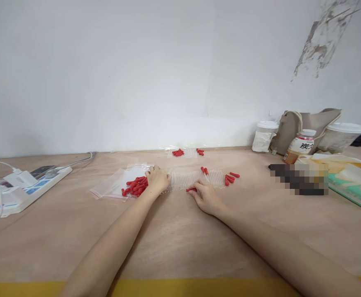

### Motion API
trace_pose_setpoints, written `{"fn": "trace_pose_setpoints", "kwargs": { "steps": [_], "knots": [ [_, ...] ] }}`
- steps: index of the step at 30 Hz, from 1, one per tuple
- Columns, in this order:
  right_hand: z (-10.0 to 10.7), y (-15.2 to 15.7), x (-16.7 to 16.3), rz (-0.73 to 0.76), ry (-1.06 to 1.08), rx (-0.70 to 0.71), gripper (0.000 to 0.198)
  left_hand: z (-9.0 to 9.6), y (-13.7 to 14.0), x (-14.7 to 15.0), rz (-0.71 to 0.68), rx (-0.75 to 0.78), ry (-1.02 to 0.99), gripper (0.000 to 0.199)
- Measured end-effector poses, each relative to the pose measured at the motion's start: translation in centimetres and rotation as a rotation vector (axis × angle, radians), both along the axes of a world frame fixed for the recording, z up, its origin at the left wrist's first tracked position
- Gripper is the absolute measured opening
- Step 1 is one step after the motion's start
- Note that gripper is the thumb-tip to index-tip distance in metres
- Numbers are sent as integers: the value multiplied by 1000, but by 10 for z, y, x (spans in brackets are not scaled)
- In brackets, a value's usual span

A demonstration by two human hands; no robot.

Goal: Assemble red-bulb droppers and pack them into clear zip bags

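My right hand (207,198) pinches a small red rubber bulb (191,190) at the near edge of a row of thin clear tubes (185,180). The tubes lie side by side on the table. My left hand (157,179) is at the row's left end, beside a pile of red bulbs (133,186) on clear plastic bags (110,185). Its fingers are curled, and what they hold, if anything, is hidden. Two red bulbs (204,170) rest at the far side of the row. Several more loose bulbs (230,179) lie to its right.
Near the wall are more clear tubes (191,152) and red bulbs (178,152). A power strip (28,198) with chargers and cables lies left. At right stand a lidded cup (263,136), a bottle (300,146), a grey bag (287,130) and a green-white packet (353,187).
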State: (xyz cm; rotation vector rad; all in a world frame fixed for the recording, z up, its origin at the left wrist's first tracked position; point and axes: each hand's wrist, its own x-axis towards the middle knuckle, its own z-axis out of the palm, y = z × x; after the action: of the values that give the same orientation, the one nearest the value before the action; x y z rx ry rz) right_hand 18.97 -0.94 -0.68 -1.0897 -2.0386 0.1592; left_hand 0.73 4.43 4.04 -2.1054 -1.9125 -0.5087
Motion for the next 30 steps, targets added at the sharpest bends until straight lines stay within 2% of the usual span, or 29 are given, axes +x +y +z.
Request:
{"fn": "trace_pose_setpoints", "kwargs": {
  "steps": [2, 4, 6, 8, 12, 16, 30],
  "knots": [
    [-2, 2, 2, 16, 87, -26, 12, 3, -11, 0, -127, 8, -8, 23],
    [-3, 3, 4, 10, 135, -57, 11, 2, -24, -3, -324, 8, -31, 18],
    [-4, 3, 5, -4, 143, -78, 9, -6, -37, -7, -588, 10, -103, 15],
    [-4, 2, 5, -3, 136, -87, 8, -18, -46, -12, -711, 20, -138, 13],
    [-3, 1, 6, 79, 117, -52, 17, -38, -51, -16, -728, 155, -163, 15],
    [-4, 2, 7, 163, 108, -20, 22, -41, -47, -14, -753, 240, -108, 20],
    [0, -1, 8, 215, 146, -52, 18, -44, -44, -19, -790, 241, -109, 23]
  ]
}}
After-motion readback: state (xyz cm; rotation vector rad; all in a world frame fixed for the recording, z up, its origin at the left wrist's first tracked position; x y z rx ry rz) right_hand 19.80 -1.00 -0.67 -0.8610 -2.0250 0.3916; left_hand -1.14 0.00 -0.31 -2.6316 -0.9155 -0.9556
